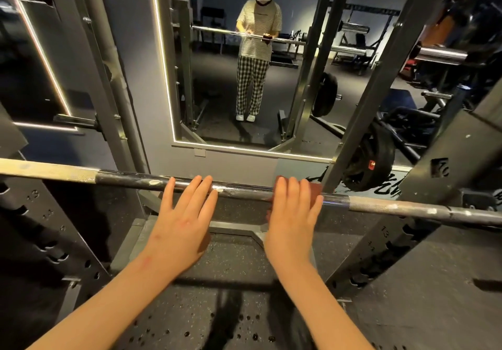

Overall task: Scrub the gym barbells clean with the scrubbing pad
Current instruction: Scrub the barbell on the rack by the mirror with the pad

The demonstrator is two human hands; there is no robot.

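Observation:
A long steel barbell runs across the view on the rack, with wet foamy streaks near its middle. My left hand lies flat, its straight fingertips resting on top of the bar. My right hand presses a reddish-brown scrubbing pad down onto the bar with straight fingers; most of the pad is hidden under the fingers, only its right edge and a bit at the top show.
Dark rack uprights with numbered holes stand at left and right. A wall mirror ahead reflects a person at the bar. Weight plates lean at the right. Speckled rubber floor lies below.

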